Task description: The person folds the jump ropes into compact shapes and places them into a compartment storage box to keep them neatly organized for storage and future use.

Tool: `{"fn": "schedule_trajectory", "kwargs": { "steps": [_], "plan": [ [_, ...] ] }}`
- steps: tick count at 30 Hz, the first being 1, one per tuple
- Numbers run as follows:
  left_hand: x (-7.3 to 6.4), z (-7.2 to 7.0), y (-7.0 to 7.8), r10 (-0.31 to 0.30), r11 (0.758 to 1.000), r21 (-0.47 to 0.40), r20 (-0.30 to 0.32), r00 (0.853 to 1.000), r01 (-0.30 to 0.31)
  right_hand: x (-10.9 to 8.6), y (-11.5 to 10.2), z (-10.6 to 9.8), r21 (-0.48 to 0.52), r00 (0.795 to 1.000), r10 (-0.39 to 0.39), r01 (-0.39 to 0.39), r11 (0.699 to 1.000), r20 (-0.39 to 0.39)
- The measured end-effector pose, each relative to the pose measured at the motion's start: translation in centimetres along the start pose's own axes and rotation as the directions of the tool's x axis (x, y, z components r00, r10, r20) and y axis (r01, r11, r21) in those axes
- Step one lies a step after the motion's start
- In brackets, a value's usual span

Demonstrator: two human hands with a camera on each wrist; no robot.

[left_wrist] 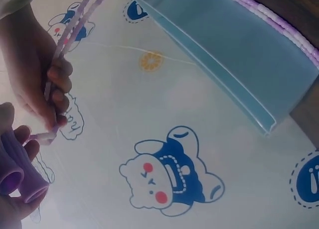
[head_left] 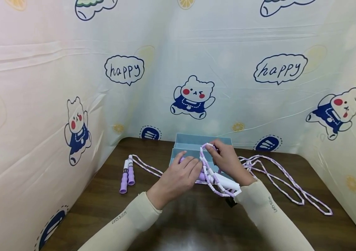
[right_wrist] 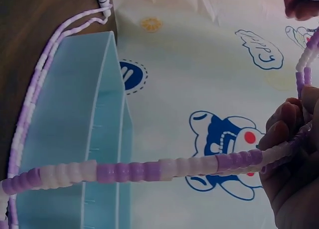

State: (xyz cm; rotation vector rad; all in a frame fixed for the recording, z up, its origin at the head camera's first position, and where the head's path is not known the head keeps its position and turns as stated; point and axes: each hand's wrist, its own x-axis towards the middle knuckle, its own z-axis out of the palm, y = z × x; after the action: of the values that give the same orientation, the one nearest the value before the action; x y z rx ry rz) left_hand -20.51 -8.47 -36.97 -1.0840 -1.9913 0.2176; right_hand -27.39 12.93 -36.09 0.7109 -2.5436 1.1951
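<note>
My left hand (head_left: 179, 176) grips the two purple handles (left_wrist: 35, 184) of a jump rope, side by side; their white ends (head_left: 226, 182) point to the right. Between its fingers and thumb, my right hand (head_left: 227, 159) pinches the purple-and-white beaded cord (right_wrist: 129, 172) of that rope. Part of the cord hangs in loops around the white handle ends. Both hands are raised in front of a light-blue box (head_left: 203, 140), which they partly hide in the head view.
A second pair of purple-and-white handles (head_left: 124, 177) lies on the brown table (head_left: 102, 212) at the left. Beaded cord runs from there along the box's near side. More loops of cord (head_left: 286, 174) spread at the right. Printed fabric (head_left: 228, 115) encloses the back and sides.
</note>
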Motion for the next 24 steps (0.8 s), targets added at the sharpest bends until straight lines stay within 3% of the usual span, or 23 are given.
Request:
{"fn": "schedule_trajectory", "kwargs": {
  "steps": [9, 17, 21, 24],
  "plan": [
    [0.0, -0.3, -0.1, -0.036, 0.998, -0.051, 0.022, 0.999, 0.037, -0.3, 0.5, 0.7, -0.048, 0.999, -0.040, 0.041, 0.998, 0.015],
    [0.7, 0.1, -0.1, -0.013, 0.996, 0.089, 0.030, 0.999, 0.010, -0.2, 0.9, 1.0, -0.110, 0.996, -0.083, 0.084, 0.990, 0.019],
    [1.0, 0.2, -0.1, -0.042, 0.995, 0.096, 0.037, 0.998, 0.039, -0.1, 1.5, 1.0, -0.099, 0.994, -0.097, 0.102, 0.990, 0.052],
    [1.3, 0.3, -0.1, -0.071, 0.993, 0.097, 0.038, 0.997, 0.067, -0.2, 2.0, 1.3, -0.079, 0.982, -0.162, 0.170, 0.982, 0.100]
  ]
}}
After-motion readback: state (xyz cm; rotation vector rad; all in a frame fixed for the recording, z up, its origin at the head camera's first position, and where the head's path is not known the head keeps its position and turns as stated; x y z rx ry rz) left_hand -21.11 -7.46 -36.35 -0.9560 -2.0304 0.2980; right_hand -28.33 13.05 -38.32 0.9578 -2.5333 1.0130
